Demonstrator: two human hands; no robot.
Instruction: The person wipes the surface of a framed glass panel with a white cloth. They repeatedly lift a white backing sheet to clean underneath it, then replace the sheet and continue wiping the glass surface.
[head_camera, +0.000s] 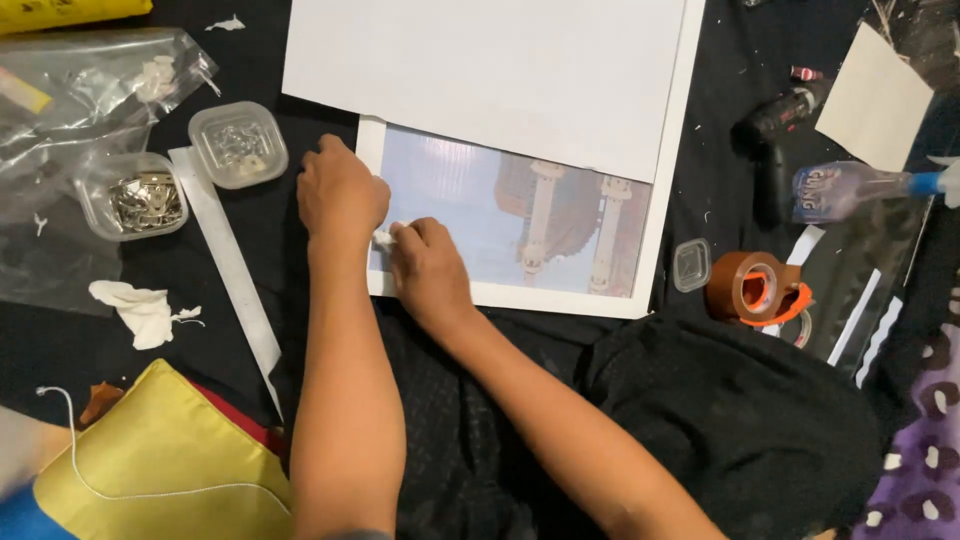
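My left hand (338, 192) rests with curled fingers on the left border of a white picture frame (660, 190) lying on black cloth. My right hand (428, 268) sits just beside it, pinching a small white scrap (384, 238) at the frame's lower left corner. A photo print (510, 215) with pale sky and a reddish-brown shape shows inside the frame. A large white board (480, 70) covers the frame's upper part. The two hands nearly touch.
Two small clear tubs of metal hardware (140, 198) (238, 145) and a plastic bag (70, 90) lie left. A white strip (235, 280) and crumpled paper (140, 310) are nearby. A brown tape dispenser (752, 288), small lid (691, 265), spray bottle (850, 188), black drill (775, 140) lie right. A yellow cushion (160, 460) sits bottom left.
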